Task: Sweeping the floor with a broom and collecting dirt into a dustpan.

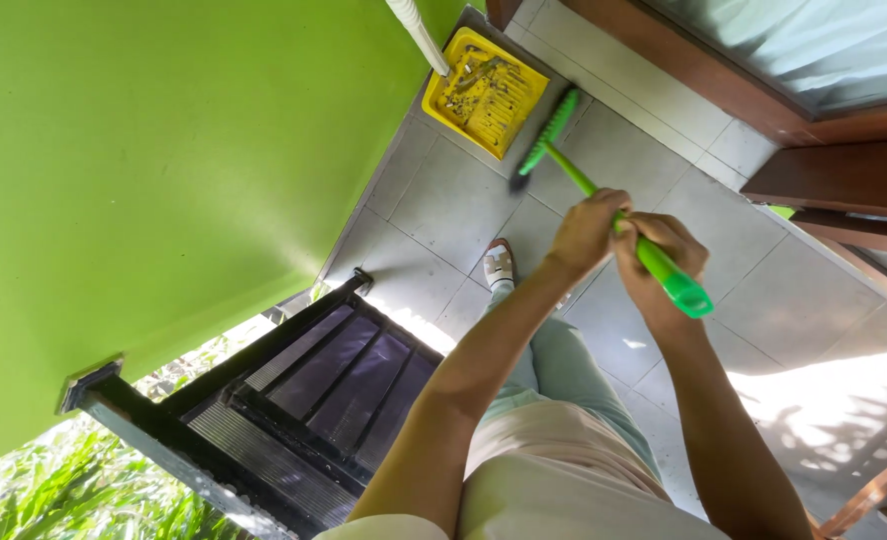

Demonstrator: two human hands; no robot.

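Note:
Both hands grip the shaft of a green broom (654, 262). My left hand (586, 232) is wrapped around it lower down, nearer the bristles. My right hand (664, 258) is closed around it just below the handle's end. The green broom head (549, 130) rests on the grey tiled floor (444, 200), right beside a yellow dustpan (484, 92). The dustpan stands against the green wall (164, 170) and holds bits of dirt and debris. Its white handle (419, 35) rises from it. My foot in a pale sandal (499, 265) stands on the tiles below the broom.
A dark metal railing with slats (304, 400) borders the floor at lower left, with green plants beyond it. A brown wooden door frame (764, 100) runs along the upper right. Part of a wooden chair (884, 495) shows at lower right, where sunlight patches the floor.

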